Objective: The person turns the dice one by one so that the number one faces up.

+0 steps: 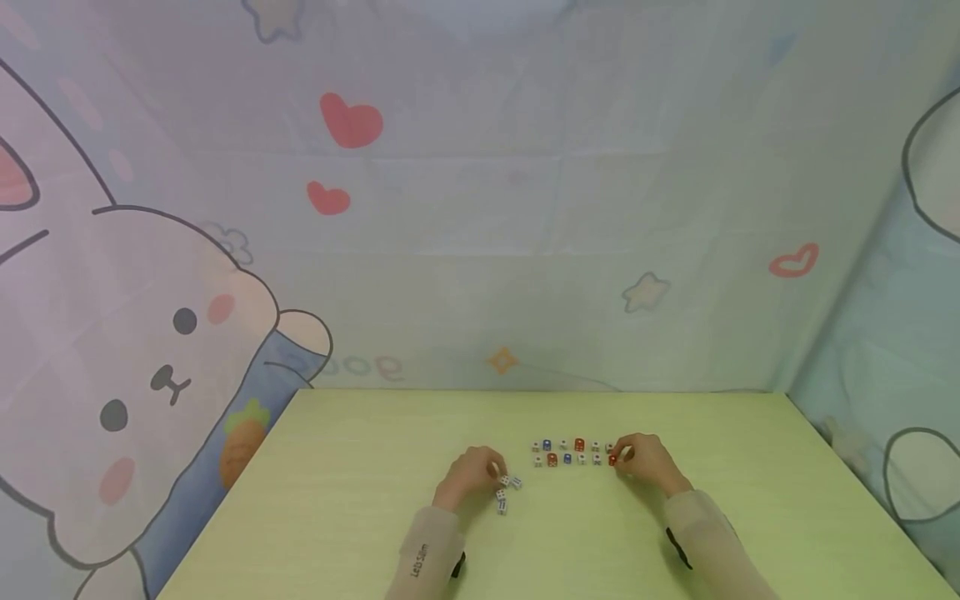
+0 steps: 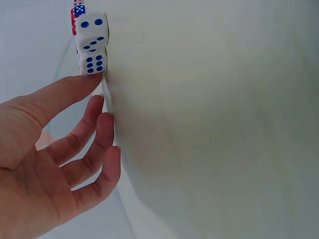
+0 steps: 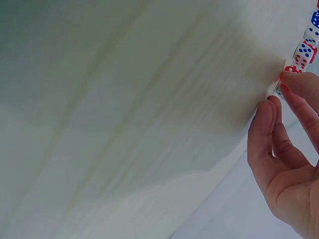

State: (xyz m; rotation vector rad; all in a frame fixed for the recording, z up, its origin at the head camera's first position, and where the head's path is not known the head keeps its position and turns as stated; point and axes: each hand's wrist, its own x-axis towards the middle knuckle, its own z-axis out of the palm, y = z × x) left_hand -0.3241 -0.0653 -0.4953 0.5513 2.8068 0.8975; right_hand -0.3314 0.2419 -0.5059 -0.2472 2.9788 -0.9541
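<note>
On the table, my right hand [image 1: 651, 463] pinches a red die [image 1: 612, 460] between thumb and forefinger at the right end of the nearer row. The same red die [image 3: 292, 68] is partly covered by the fingertips in the right wrist view. To the left, my left hand [image 1: 472, 475] has relaxed fingers beside a loose cluster of white dice. One digit touches the side of a white die with blue pips [image 2: 93, 62], while the other fingers are spread apart from it. Another white die [image 1: 502, 507] lies nearest the front of that cluster.
Two short rows of white, red and blue dice run left to right between the hands, including a blue die [image 1: 567, 458] and a red die [image 1: 580, 444]. The pale yellow table [image 1: 315, 500] meets a printed cloth backdrop [image 1: 480, 275] at its far edge.
</note>
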